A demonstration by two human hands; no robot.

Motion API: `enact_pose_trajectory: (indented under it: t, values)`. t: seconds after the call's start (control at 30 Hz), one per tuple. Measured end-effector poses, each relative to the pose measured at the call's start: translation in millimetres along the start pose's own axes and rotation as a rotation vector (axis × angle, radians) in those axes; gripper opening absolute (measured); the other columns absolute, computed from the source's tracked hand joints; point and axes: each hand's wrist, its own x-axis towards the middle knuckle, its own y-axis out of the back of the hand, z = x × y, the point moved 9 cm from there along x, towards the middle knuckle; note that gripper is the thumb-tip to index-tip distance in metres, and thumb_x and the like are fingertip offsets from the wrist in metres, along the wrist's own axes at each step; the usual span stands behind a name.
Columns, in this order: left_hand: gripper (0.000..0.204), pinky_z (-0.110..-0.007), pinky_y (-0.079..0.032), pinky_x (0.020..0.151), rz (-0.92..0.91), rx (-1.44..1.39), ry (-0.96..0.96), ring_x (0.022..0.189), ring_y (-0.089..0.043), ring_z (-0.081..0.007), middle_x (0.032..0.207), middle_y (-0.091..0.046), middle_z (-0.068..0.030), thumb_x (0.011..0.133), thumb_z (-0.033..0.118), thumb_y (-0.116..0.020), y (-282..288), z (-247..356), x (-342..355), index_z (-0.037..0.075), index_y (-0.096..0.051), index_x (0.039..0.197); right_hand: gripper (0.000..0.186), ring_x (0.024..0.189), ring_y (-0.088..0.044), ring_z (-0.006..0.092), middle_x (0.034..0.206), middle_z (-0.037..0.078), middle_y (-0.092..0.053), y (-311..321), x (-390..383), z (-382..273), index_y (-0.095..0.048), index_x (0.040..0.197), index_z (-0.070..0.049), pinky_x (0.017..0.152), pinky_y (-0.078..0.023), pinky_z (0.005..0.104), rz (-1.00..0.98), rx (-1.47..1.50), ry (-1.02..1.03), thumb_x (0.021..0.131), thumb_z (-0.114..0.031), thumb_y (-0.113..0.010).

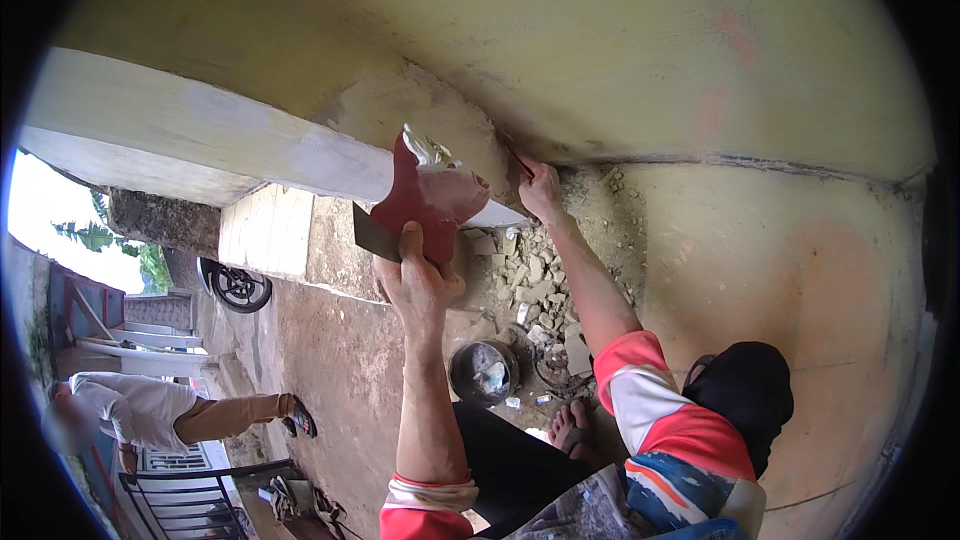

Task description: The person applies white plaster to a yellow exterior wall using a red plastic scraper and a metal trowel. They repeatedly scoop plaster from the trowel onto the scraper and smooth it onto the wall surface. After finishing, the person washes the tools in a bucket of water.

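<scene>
My left hand (418, 278) is closed around a red plastic putty board (408, 175), its thumb laid on the face. White putty (428, 148) is smeared over the board and heaped at its far edge. A dark grey flat blade (374, 234) juts out by the same hand; whether that hand grips it too is unclear. Further right, my right hand (541, 194) is closed on a thin red spreader (522, 164), seen nearly edge-on. The spreader touches or almost touches the wall corner, beside a patch of rough grey-beige plaster (425, 105).
Below the hands lie broken rubble (535, 275) and a black bucket (484, 372) with whitish stuff inside. A yellowish wall (760, 240) fills the right. At the left are a person in a white shirt (150, 405), a motorbike wheel (242, 289) and a dark metal railing (185, 495).
</scene>
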Motion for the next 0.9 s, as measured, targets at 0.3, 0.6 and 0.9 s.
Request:
enact_pose_trajectory:
  t: [0.3, 0.6, 0.9]
  values:
    - [0.025, -0.027, -0.044, 0.06, -0.033, -0.007, -0.04, 0.07, -0.055, -0.0129, 0.086, -0.063, -0.0052, 0.097, 0.013, -0.047, -6, -1, 5, 0.0, -0.059, 0.115, 0.042, 0.092, -0.071, 0.0211, 0.105, 0.013, -0.073, 124, -7, -132, -0.063, 0.127, -0.007, 0.085, -0.053, 0.0293, -0.243, 0.322, -0.025, 0.088, 0.002, -0.049]
    - [0.029, -0.036, -0.051, 0.071, -0.085, 0.227, -0.372, 0.078, -0.064, -0.0202, 0.092, -0.069, -0.0165, 0.097, 0.01, -0.048, -25, 21, 2, -0.004, -0.055, 0.121, 0.046, 0.088, -0.07, 0.0263, 0.107, 0.018, -0.071, 119, -25, -237, -0.064, 0.125, -0.006, 0.078, -0.055, 0.033, -0.172, 0.152, 0.308, 0.083, 0.006, -0.049]
    - [0.028, -0.032, -0.049, 0.065, -0.046, 0.246, -0.268, 0.072, -0.061, -0.0171, 0.088, -0.068, -0.0122, 0.097, 0.01, -0.046, 3, 13, 8, -0.003, -0.056, 0.12, 0.047, 0.092, -0.067, 0.0172, 0.116, 0.014, -0.07, 95, -40, -158, -0.062, 0.13, -0.005, 0.088, -0.051, 0.028, -0.562, 0.471, -0.196, 0.084, 0.003, -0.053]
